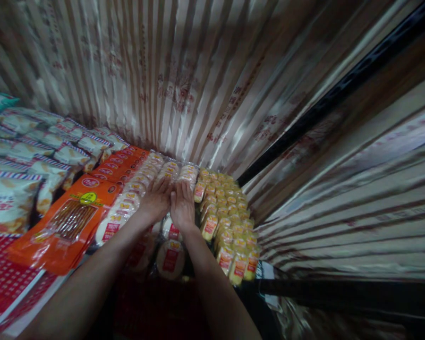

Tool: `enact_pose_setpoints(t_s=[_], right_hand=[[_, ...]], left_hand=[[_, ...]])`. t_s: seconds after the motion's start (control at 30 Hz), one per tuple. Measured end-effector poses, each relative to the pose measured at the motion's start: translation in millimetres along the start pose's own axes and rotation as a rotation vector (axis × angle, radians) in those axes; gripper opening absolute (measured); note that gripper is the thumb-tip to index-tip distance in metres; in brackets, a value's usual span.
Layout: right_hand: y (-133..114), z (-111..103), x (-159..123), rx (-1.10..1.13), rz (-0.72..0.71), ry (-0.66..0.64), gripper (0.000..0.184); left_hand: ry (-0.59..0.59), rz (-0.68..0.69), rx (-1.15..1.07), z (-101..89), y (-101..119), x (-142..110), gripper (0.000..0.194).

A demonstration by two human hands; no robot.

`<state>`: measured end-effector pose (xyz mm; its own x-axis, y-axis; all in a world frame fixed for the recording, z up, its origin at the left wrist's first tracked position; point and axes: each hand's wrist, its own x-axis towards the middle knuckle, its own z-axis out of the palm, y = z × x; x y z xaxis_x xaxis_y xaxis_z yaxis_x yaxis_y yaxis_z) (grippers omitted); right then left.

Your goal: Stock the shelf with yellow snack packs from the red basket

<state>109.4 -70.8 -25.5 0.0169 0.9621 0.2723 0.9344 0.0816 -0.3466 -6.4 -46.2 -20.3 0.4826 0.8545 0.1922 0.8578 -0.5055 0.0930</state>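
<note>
Two forearms (pixel 92 274), left hand (pixel 156 200), right hand (pixel 182 204) on two white packet rows (pixel 189 173), each grip released

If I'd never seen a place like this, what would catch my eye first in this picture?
Probably the bright orange packets left of the arms, one showing brown sticks through its window. Next, the two bare hands: the left hand and right hand lie side by side on rows of round white packaged snacks. To their right, small yellow packs crowd together below the striped, shiny sheeting.
</note>
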Motion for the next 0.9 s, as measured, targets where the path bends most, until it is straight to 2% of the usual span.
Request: enact_pose_setpoints(t_s=[0.13, 0.2, 0.37, 0.5, 0.7, 0.9], right_hand=[[4, -10, -5, 0.029, 0.065, 0.109, 0.053], [5, -14, -9, 0.043, 0.119, 0.125, 0.055], [5, -18, -15, 0.030, 0.232, 0.023, 0.054], [9, -14, -14, 0.052, 0.257, -0.050, 0.053], [23, -1, -11, 0.169, 0.229, 0.016, 0.058], [26, -2, -11, 0.224, 0.242, -0.014, 0.060]], left_hand=[[0.081, 0.015, -0.007, -7.5, 6, 0, 0.049], [0.082, 0.037, -0.018, -9.6, 11, 0, 0.049], [0.061, 0.083, -0.040, -2.3, 21, 0, 0.048], [0.088, 0.080, -0.039, 4.6, 22, 1, 0.047], [0.084, 0.045, -0.026, 3.4, 22, 3, 0.046], [0.075, 0.029, -0.021, 2.9, 23, 3, 0.047]])
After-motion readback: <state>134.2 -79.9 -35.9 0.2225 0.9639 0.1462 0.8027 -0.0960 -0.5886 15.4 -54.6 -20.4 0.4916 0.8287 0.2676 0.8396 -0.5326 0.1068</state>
